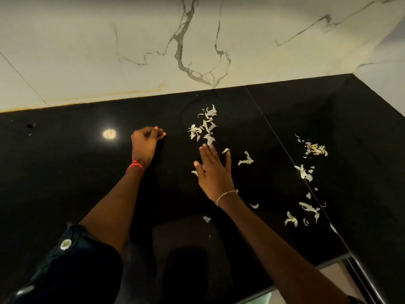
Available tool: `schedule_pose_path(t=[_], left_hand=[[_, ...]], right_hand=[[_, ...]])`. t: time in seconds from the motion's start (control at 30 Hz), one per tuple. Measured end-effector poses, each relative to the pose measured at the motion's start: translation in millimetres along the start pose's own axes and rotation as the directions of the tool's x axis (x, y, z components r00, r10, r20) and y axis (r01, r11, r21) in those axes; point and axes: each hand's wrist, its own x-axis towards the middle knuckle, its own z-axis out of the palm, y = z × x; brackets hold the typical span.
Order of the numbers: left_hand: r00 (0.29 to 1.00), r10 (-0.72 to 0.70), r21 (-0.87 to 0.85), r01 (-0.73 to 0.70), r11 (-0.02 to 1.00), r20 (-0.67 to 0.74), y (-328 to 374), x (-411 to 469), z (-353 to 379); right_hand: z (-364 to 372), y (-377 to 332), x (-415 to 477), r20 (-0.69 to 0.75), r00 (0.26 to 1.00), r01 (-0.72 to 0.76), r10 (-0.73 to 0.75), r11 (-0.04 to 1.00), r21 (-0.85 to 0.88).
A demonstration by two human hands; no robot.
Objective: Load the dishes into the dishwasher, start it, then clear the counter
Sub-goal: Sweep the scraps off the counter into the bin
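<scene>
**A:** Where does the job stand?

**B:** On its last part, I judge: clearing the desk [65, 172]. I see no dishes on it and the dishwasher is out of view, so I cannot confirm that loading and starting are done.

**A:** What is on the desk?

**B:** Pale peels [206, 128], scattered. One cluster lies near the wall [109, 51], just beyond my right hand [215, 172]. A second patch [315, 149] sits well to the right, past the seam [285, 150]. More bits [306, 209] trail along that seam toward the near edge.

**A:** And the hands?

**B:** The right hand is flat, fingers straight and together, and it holds nothing. It is low over the desk, with a few peels right beside it. The left hand [145, 141] is curled tight, left of the cluster and apart from it. I cannot tell whether it holds any peel.

**A:** How much remains?

**B:** Most of the clearing, I think. None of the patches is gathered into one heap. The far-right patch and the seam trail lie untouched, well away from both hands.
</scene>
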Motion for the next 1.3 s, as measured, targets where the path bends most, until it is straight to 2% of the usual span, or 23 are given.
schedule_pose_path(t=[0.07,0.13,0.23,0.33,0.47,0.57,0.6,0.67,0.8,0.93,1.0,1.07,1.13,1.2,1.27,1.3], left_hand=[[1.0,0.021,0.029,-0.021,0.999,-0.002,1,-2,1],[0.999,0.041,0.056,-0.04,0.998,-0.007,3,-5,2],[0.998,0.067,0.121,-0.066,0.99,-0.007,7,-9,3],[0.997,0.079,0.16,-0.078,0.984,0.003,9,-11,4],[0.998,0.065,0.175,-0.066,0.982,0.01,9,-11,4],[0.997,0.07,0.179,-0.071,0.981,0.01,7,-10,3],[0.997,0.07,0.17,-0.071,0.983,0.012,7,-9,2],[0.998,0.056,0.128,-0.058,0.99,0.021,4,-6,-1],[1.0,0.01,0.08,-0.012,0.997,0.027,-1,0,-5],[1.0,-0.022,0.07,0.022,0.997,-0.004,1,-1,1],[1.0,-0.014,0.079,0.014,0.997,-0.011,1,-1,2],[0.999,0.014,0.09,-0.011,0.996,-0.032,1,-1,3],[0.999,0.032,0.128,-0.028,0.991,-0.029,2,-3,3],[0.999,0.048,0.166,-0.044,0.985,-0.019,1,-3,1],[0.998,0.058,0.186,-0.054,0.981,-0.015,1,-4,1],[0.998,0.062,0.194,-0.057,0.979,-0.017,1,-4,1]], right_hand=[[2,-5,-29,-0.05,0.977,0.209,-0.205,0.974,0.09],[16,-12,-62,-0.038,0.922,0.386,-0.384,0.921,0.056],[37,-8,-91,0.071,0.872,0.49,-0.485,0.867,-0.088],[33,13,-84,0.047,0.907,0.421,-0.419,0.889,-0.179],[9,44,-57,-0.029,0.988,0.133,-0.149,0.944,-0.303],[-5,41,-37,-0.076,0.997,-0.04,0.025,0.977,-0.21],[-6,30,-31,-0.097,0.995,-0.024,0.009,0.987,-0.16],[0,3,-21,-0.11,0.987,0.101,-0.115,0.988,-0.12],[23,-28,-12,0.033,0.967,0.253,-0.251,0.957,-0.138],[18,5,-9,0.074,0.983,0.183,-0.169,0.945,-0.27],[8,27,-10,0.021,0.996,0.092,-0.09,0.945,-0.315],[-4,42,-17,-0.066,0.998,0.001,-0.019,0.963,-0.27],[-7,48,-33,-0.057,0.994,0.085,-0.097,0.981,-0.176],[1,43,-61,0.047,0.954,0.3,-0.297,0.951,-0.08],[16,38,-88,0.134,0.879,0.472,-0.457,0.875,-0.111],[20,38,-94,0.153,0.864,0.501,-0.48,0.851,-0.157]])
